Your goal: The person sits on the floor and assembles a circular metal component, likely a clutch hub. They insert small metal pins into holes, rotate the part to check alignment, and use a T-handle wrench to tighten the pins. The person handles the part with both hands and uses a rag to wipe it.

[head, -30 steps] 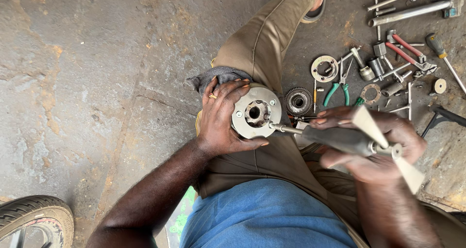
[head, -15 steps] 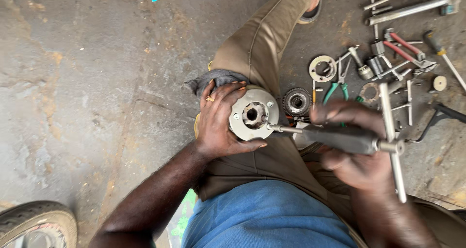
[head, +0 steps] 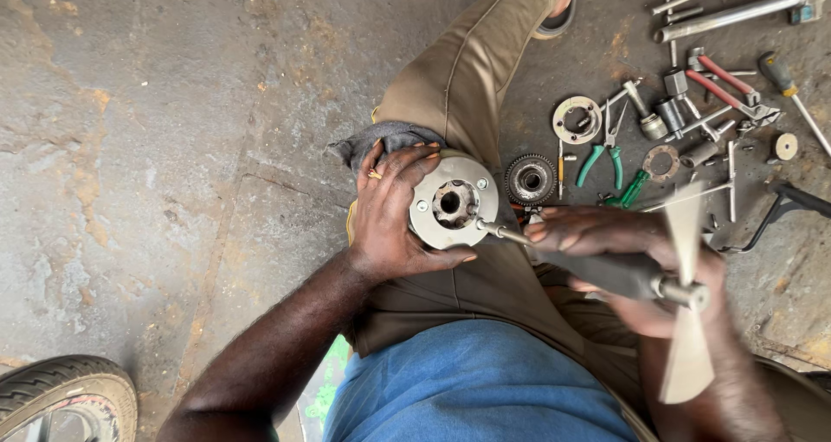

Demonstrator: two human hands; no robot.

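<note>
Left hand [head: 394, 212] grips round hub [head: 454, 204] on thigh. Right hand [head: 619, 264] closed on T-handle wrench [head: 606, 271], tip at one bolt; other bolts seated.

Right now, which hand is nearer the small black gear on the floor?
Right. The right hand grips the T-handle wrench just below the black gear; the left hand holds the round metal disc, which lies between it and the gear.

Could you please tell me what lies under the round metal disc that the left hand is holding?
A grey rag and the trouser-clad thigh show beneath the round metal disc; the disc and left hand hide whatever else lies underneath.
</note>
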